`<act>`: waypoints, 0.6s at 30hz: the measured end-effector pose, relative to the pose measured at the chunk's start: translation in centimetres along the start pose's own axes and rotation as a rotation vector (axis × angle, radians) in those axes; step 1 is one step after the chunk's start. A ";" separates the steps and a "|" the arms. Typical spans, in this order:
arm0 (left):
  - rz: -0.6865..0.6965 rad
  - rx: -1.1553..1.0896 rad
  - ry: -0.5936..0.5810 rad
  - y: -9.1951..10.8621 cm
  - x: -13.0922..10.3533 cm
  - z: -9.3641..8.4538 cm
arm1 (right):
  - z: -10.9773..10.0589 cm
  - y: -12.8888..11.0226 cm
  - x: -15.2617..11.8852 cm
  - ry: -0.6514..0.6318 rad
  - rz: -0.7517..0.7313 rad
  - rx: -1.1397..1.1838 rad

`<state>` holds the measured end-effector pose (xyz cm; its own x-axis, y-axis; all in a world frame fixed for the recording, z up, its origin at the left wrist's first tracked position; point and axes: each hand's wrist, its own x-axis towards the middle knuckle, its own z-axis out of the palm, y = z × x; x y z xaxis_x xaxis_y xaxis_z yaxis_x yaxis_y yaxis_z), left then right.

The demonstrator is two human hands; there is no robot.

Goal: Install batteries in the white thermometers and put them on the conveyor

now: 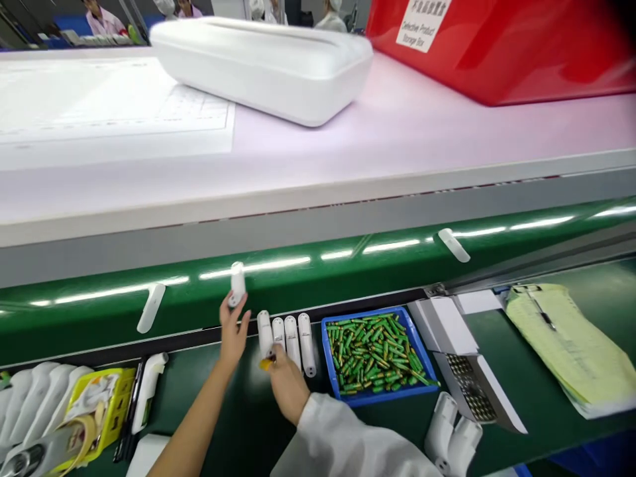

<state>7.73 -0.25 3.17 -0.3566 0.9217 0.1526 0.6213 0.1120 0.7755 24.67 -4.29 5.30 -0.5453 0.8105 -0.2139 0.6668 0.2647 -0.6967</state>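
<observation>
White handheld unit (pixel 237 281) is pointing away from the wearer over a green conveyor belt (pixel 338 278), its long axis running almost straight up the view and crossing the belt's run. At its near end, the left hand (pixel 234 331) is touching the casing with fingers partly spread; whether they are gripping it, the view is not telling. Closer in, above a dark green tabletop (pixel 238 411), the right hand (pixel 291 384) is curling its fingers at the near end of the leftmost in a row of four similar units (pixel 293 341); an orange-yellow spot (pixel 267 364) is showing at the fingertips, too small to identify, and what they are holding is not showing clearly. The four are lying side by side, long axes nearly parallel, far ends leaning slightly left. Well apart on the belt, two more are lying aslant: a left-hand unit (pixel 151 308) is pointing its far end rightward, a right-hand unit (pixel 454 245) leftward. Just beside the row, a blue tray (pixel 368 399) is holding heaped green cylinders (pixel 377 354). Farther right, a pen (pixel 549 321) is lying on yellow sheets (pixel 586 358). Beyond the belt, a shelf (pixel 298 165) is carrying a white case (pixel 263 73) and a red box (pixel 507 53).
</observation>
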 end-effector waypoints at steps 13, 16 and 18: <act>-0.469 -0.189 0.312 -0.6 -15.7 -11.8 | -8.0 5.6 -5.1 0.222 0.559 -0.467; -0.441 -0.231 0.279 0.2 -16.4 -13.5 | -9.5 8.1 -5.1 0.195 0.607 -0.534; -0.443 -0.266 0.282 1.1 -16.9 -14.9 | -9.1 8.8 -4.8 0.164 0.595 -0.552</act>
<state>4.09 -21.18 10.59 -0.7365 0.6700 -0.0927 0.1871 0.3335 0.9240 37.81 -1.10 6.47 0.0299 0.9509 -0.3080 0.9974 -0.0484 -0.0527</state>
